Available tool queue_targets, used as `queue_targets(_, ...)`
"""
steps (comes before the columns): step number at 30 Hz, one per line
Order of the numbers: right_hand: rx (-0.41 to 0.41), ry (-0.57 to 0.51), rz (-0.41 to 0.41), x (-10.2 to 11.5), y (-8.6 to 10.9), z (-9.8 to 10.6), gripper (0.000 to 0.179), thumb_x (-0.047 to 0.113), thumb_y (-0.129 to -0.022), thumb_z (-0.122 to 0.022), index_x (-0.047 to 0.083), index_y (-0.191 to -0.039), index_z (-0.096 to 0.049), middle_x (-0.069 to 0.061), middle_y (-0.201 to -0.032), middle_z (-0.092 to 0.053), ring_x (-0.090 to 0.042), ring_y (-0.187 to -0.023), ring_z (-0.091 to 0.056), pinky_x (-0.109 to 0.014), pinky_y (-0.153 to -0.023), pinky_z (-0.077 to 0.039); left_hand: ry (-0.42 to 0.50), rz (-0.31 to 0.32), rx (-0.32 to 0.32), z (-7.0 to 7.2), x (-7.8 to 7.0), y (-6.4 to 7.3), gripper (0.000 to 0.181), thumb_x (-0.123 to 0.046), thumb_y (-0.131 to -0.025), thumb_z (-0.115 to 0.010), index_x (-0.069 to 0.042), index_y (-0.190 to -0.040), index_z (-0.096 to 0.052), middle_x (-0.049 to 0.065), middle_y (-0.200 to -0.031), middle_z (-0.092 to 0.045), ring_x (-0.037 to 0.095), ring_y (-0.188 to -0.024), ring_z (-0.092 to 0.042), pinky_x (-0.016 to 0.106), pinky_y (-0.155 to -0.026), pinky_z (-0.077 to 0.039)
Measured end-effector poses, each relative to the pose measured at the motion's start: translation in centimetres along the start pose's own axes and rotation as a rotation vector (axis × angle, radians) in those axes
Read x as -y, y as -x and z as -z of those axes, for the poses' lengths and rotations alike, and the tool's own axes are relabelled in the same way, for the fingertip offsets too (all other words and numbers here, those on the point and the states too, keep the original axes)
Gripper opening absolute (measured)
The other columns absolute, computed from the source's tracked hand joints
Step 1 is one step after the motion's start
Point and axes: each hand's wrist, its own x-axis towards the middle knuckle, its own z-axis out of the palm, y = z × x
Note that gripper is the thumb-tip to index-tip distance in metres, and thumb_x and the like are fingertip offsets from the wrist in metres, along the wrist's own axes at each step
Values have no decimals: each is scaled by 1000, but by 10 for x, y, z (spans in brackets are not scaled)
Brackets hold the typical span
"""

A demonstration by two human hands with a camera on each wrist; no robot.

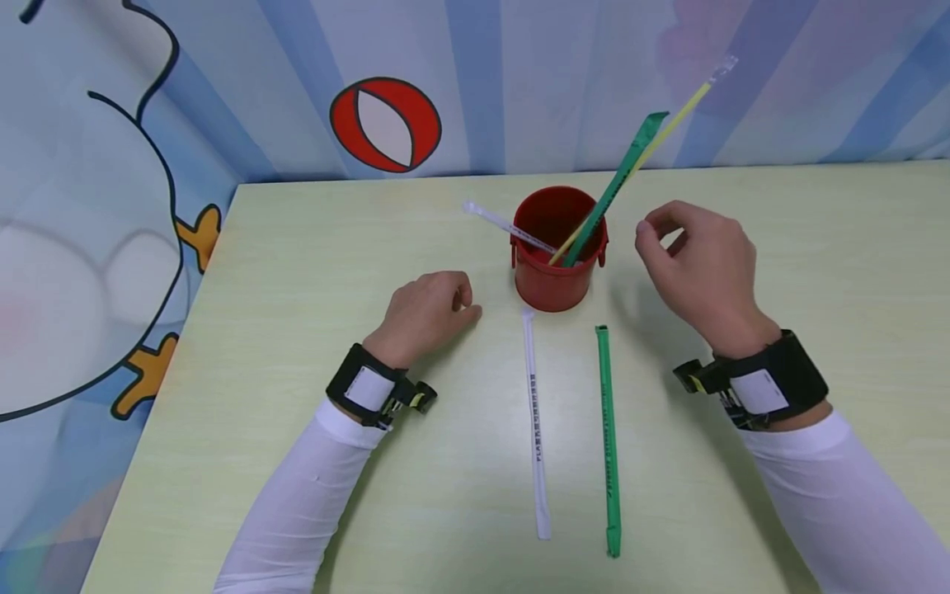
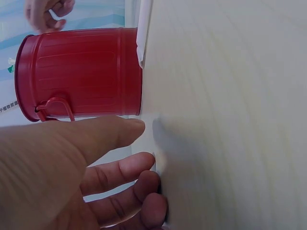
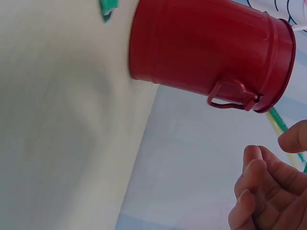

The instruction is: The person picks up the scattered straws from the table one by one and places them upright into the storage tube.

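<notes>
A red metal bucket (image 1: 552,285) with side handles stands at the back of the table. A green wrapped straw (image 1: 622,177), a yellow straw (image 1: 679,115) in a clear wrapper and a white wrapped straw (image 1: 500,221) lean out over its rim. My right hand (image 1: 701,264) hovers to the right of the bucket, fingers loosely bent, nothing between thumb and fingertips. The left hand (image 1: 426,318) rests on the table left of the bucket, fingers relaxed and holding nothing. In front of the bucket lie a white wrapped straw (image 1: 536,429) and a green wrapped straw (image 1: 609,445), roughly side by side.
The pale wooden table (image 1: 297,247) ends at a cloth backdrop (image 1: 549,82) with blue stripes and a printed red-and-white ball. More printed backdrop runs along the table's left edge. Both wrists wear black camera straps.
</notes>
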Motion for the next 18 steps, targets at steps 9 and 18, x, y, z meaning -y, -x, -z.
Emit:
queue_targets(9,216,70,-53,-20,7,-2,29,23,-92,-50,0,-95,-67,-16,-83,-66,-26,-58,-52,-32,-44,-36,3,5,-1,0,0,0,16,-28,-89,-64,-13,-86,-62,3,-75,-55,16,-68,-49,26,-52,-34)
queue_targets(18,479,114,-100,-33,15,-4,26,22,-91,-53,-1,-92,-66,-12,-71,-60,-25,-60,-49,-32,-46,-37,-4,3,-11,-1,1,-2,17,-30,-91,-61,-13,-84,-61,2,-74,-56,16,-68,-50,25,-52,-35)
